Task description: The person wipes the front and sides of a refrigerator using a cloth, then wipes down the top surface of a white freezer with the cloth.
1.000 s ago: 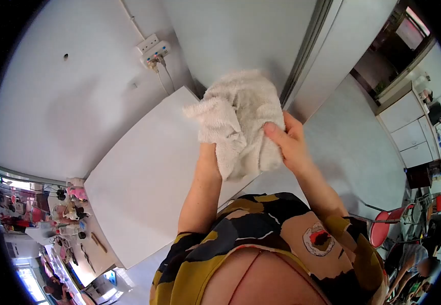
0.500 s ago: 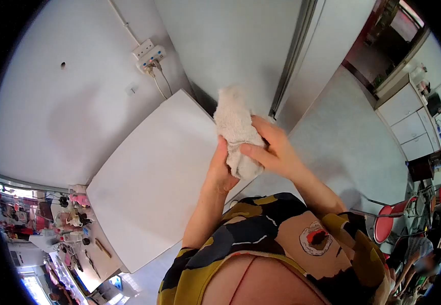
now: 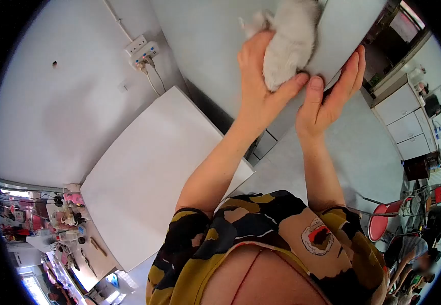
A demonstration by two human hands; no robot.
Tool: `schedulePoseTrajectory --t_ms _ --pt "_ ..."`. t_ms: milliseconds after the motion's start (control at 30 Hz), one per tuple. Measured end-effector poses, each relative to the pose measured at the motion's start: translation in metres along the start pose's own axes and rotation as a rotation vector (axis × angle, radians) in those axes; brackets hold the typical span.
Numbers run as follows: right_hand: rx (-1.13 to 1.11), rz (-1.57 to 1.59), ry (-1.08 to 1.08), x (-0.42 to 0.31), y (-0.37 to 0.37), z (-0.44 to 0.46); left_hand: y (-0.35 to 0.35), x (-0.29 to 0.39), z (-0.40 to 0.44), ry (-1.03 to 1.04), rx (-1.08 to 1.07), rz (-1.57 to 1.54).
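My left hand point(image 3: 258, 79) grips a white cloth point(image 3: 287, 53) at one o'clock; my right hand point(image 3: 327, 101) clasps the pale panel point(image 3: 350, 25) at two; the table point(image 3: 154, 178) lies at eight.

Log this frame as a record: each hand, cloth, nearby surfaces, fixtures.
left hand: holding the cloth
right hand: at the pale panel, thumb and fingers apart across its edge; grip unclear
cloth: white, bunched, cut off by top of frame; contact with panel unclear
near surface: white tabletop, below and left of the hands in view
wall: power strip with plugs inserted
right background: red chair
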State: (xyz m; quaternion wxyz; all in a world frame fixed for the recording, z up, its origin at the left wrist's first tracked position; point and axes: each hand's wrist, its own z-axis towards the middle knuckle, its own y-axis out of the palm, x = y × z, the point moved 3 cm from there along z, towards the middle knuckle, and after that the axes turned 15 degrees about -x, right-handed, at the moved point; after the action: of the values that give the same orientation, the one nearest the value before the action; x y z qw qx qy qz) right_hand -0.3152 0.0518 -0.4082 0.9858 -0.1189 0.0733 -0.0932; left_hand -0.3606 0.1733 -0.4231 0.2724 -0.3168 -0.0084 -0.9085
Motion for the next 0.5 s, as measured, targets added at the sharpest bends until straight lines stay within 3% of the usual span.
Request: schedulePoseTrajectory --t_ms 67,133,167,233,367,500 --pt "0.018 0.037 -0.009 0.002 0.000 0.000 0.013 -0.013 -0.017 -0.010 -0.037 -0.113" --pt "0.022 0.038 -0.036 0.001 0.000 -0.001 0.020 -0.026 -0.048 -0.181 0.016 -0.366" --pt "0.019 0.042 -0.038 0.001 -0.002 -0.002 0.024 -0.033 -0.065 -0.182 0.021 -0.364" --pt "-0.014 0.000 -0.023 0.000 -0.002 -0.001 0.030 -0.057 -0.099 -0.369 0.010 -0.395" --pt "-0.009 0.023 -0.016 -0.002 -0.001 -0.001 0.027 -0.089 -0.151 -0.275 -0.130 -0.086" --pt "-0.021 0.037 -0.021 -0.003 -0.001 -0.002 0.014 -0.119 -0.183 -0.558 -0.117 -0.137"
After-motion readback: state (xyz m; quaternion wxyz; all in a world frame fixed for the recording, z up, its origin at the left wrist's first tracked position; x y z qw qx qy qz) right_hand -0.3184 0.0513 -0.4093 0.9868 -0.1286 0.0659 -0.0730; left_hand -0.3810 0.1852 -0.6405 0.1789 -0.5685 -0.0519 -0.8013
